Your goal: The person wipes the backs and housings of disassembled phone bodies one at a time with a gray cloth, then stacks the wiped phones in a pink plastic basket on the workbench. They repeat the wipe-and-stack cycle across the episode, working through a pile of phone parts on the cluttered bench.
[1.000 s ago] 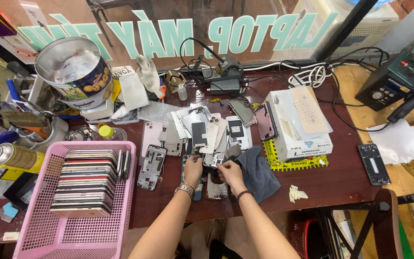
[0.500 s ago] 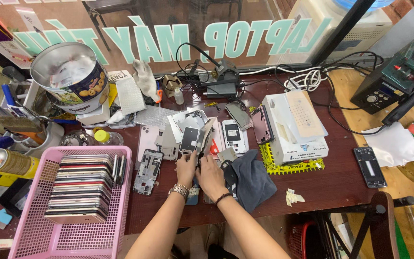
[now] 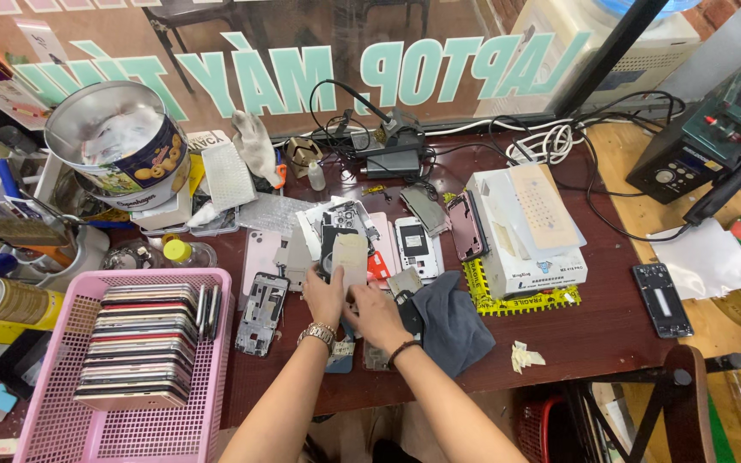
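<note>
At frame centre, your left hand [image 3: 326, 296] gripped a pale phone back panel [image 3: 352, 260] in closed fingers above the tabletop [image 3: 593, 330]. Your right hand [image 3: 376, 313] lay beside it; grip unclear.

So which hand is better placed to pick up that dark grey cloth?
Probably the right hand: it lies right beside the dark grey cloth, while the left hand holds up a pale flat panel.

Left hand [image 3: 326, 296] is holding up a pale flat panel [image 3: 352, 260], looks like a phone back cover but hard to tell. Right hand [image 3: 376, 313] sits just under it, beside a dark cloth [image 3: 452, 321]. Pink basket [image 3: 53, 420] of stacked phones [image 3: 135, 347] on the left.
</note>
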`<state>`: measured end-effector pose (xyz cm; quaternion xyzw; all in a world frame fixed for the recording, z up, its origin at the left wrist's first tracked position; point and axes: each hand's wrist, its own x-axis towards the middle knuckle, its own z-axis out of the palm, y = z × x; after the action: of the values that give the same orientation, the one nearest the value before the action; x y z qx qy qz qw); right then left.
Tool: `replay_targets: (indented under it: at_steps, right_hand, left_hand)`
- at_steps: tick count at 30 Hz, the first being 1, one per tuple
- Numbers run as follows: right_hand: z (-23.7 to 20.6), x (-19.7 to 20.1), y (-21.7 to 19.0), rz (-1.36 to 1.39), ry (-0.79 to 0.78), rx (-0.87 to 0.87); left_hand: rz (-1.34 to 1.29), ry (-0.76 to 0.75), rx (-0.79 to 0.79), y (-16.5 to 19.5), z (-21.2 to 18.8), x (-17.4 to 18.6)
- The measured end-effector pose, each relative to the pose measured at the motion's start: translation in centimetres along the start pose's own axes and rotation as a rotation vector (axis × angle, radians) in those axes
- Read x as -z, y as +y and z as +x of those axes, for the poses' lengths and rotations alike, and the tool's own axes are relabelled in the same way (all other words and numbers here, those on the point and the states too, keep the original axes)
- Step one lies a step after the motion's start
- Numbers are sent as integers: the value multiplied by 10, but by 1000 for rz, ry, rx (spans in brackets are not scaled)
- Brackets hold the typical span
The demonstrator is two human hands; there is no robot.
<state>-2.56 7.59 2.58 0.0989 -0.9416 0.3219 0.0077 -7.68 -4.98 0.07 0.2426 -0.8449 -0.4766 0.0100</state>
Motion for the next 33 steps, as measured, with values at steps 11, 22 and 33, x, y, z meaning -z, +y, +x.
replay_targets:
  at_steps: [11,22,33]
  right_hand:
    - [76,7,102,91,26,-564]
    - [93,1,95,718,-68,-751]
    - [25,74,146,992,-16,-606]
  left_hand:
    - [458,-134,-603,12,-23,3]
    - [632,-175,-600,-2,-18,19]
    - [-256,-386,-253,15,5,-20]
